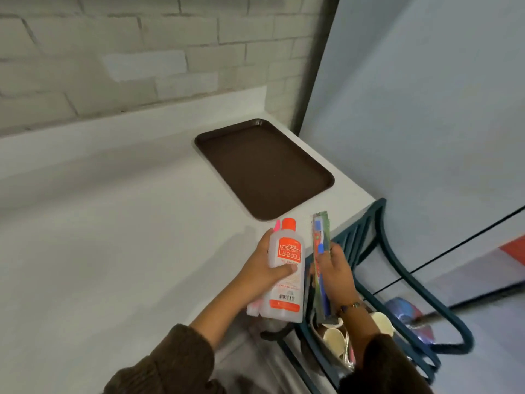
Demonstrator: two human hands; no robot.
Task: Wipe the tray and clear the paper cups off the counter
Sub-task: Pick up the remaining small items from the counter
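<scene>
Over the near edge of the counter [113,223], the left hand [267,268] wraps its fingers around an alcohol bottle [285,268], likely for the wiping; the right hand [335,268] pinches a toothbrush pack [322,251]. Far right on the counter, the tray [264,169] lies bare. Paper cups [335,341] sit below, already off the counter, near the chair [397,280].

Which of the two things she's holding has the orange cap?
The isopropyl alcohol bottle in the left hand: clear plastic, orange cap and label. The right hand holds a flat packaged toothbrush instead.
</scene>
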